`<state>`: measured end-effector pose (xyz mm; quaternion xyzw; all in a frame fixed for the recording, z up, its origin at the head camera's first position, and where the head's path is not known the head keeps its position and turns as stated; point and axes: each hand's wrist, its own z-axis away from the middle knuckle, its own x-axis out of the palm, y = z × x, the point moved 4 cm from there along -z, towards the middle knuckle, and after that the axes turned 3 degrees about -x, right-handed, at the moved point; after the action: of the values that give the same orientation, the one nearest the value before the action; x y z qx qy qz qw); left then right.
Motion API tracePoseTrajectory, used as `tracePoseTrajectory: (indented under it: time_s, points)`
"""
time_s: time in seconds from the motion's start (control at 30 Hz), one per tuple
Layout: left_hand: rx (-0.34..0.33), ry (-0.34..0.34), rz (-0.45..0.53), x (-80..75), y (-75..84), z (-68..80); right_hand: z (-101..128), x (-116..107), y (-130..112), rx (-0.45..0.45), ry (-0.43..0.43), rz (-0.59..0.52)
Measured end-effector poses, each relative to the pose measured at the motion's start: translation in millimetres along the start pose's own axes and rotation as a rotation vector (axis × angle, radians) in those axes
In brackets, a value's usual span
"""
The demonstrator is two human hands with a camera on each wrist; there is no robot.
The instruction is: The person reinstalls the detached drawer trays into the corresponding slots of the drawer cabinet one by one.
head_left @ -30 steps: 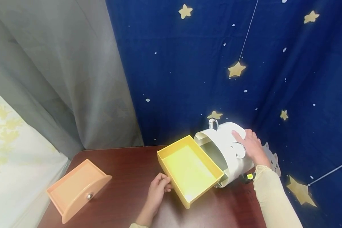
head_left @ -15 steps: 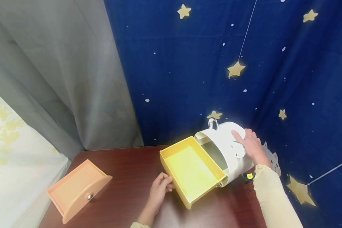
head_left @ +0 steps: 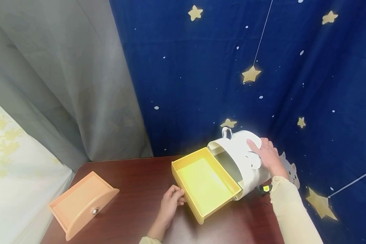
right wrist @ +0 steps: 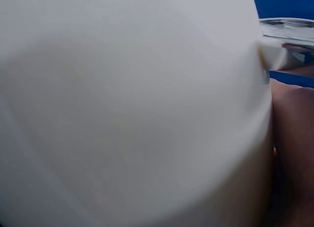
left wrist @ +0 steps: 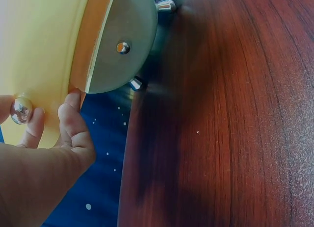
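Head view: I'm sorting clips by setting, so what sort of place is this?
Probably a staged indoor recording corner, not a lived-in room: a dark wooden table stands against a hung blue star-print cloth and a grey curtain.

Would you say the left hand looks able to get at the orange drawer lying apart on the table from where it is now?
Probably yes: the orange drawer lies alone on the bare table, nothing between, but the left hand grips the yellow drawer and must let go first.

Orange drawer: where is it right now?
Head view: the orange drawer lies alone at the table's near-left corner, well left of the left hand and the yellow drawer.
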<state>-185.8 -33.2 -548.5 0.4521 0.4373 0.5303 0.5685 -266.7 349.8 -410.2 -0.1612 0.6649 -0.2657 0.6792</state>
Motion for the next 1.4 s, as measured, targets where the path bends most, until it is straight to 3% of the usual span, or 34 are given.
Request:
tracePoseTrajectory:
  time_s: [0.93,1.4]
  points:
    - [0.021,-0.035,-0.026,4.9,6.8,-12.3,-3,0,2,-0.013,0.023,0.015]
    - [0.045,-0.057,-0.016,5.1,9.0,-11.4,-3,1,2,-0.006,0.017,0.007]
